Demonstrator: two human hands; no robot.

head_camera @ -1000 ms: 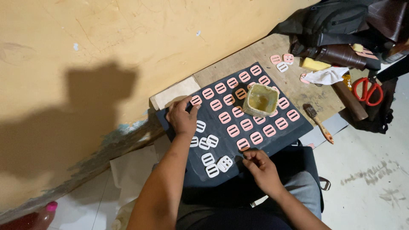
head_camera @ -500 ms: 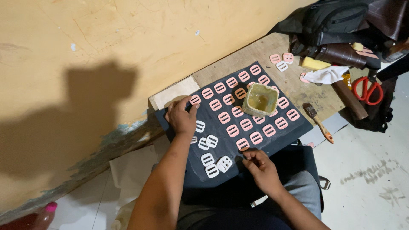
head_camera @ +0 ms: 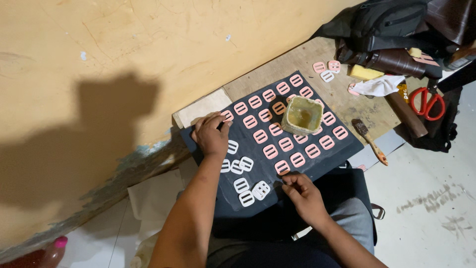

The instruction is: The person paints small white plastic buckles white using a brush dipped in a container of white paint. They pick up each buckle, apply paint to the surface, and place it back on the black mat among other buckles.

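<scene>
- Left hand [head_camera: 212, 135] is down flat on the far-left corner of the dark board [head_camera: 342, 154], fingers curled loosely; something thin and dark pokes out by the fingertips, though what it is I cannot tell.
- Right hand [head_camera: 303, 194] sits at the near edge of the board, fingers pinched together just below a pink buckle [head_camera: 282, 167]; whether it grips anything I cannot tell.
- The pink buckles lie in tidy rows across the board, and a looser cluster of white buckles [head_camera: 246, 182] lies between the two hands.
- A small square pot [head_camera: 302, 115] with yellowish liquid stands among the pink rows, touching some of them.
- Judging by the layout, this looks like the laying-out or coating stage, with the white pieces not yet treated.
- A next move would call for a fine pinch on one small buckle without nudging its neighbours.
- Over on the bench [head_camera: 277, 67]: a brush [head_camera: 369, 141], red scissors [head_camera: 427, 103], a yellow sponge [head_camera: 366, 73] and a dark bag [head_camera: 386, 20].
</scene>
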